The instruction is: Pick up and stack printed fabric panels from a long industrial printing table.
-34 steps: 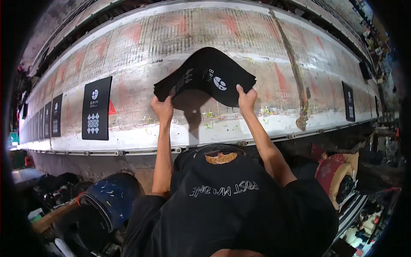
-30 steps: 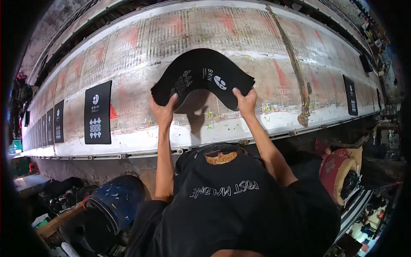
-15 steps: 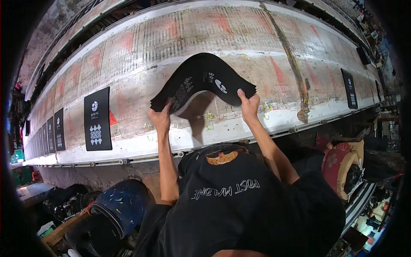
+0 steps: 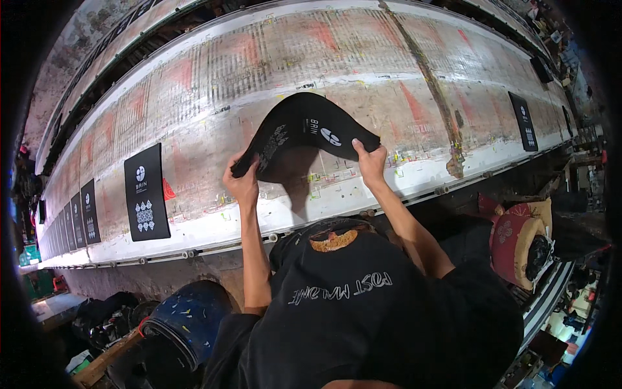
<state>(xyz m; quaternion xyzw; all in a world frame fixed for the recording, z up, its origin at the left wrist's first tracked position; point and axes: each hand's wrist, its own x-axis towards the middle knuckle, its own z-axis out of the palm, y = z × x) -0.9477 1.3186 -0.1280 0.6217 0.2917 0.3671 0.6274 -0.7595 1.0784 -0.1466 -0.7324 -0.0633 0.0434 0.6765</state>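
Between my hands a stack of flexible black printed sheets (image 4: 301,117) arches up over the long table (image 4: 214,159). White lettering and patterns show on its top sheet. My left hand (image 4: 242,179) grips one end, thumb on the printed face. At the other end my right hand (image 4: 371,162) pinches the stack with its thumb on top; the fingers beneath are hidden. A matching black printed sheet (image 4: 146,192) lies flat on the table to the left of my left hand. Farther right on the table lies another black sheet (image 4: 523,121).
More black sheets (image 4: 90,211) lie in a row toward the far left. A dark seam (image 4: 427,71) crosses the table right of my hands. Below the table edge stand a blue barrel (image 4: 188,318) at left and a red cushion-like bundle (image 4: 512,236) at right.
The stack's fanned ends now look more even, and its arch sits slightly lower. Both hands keep their hold. The view has tilted a little.
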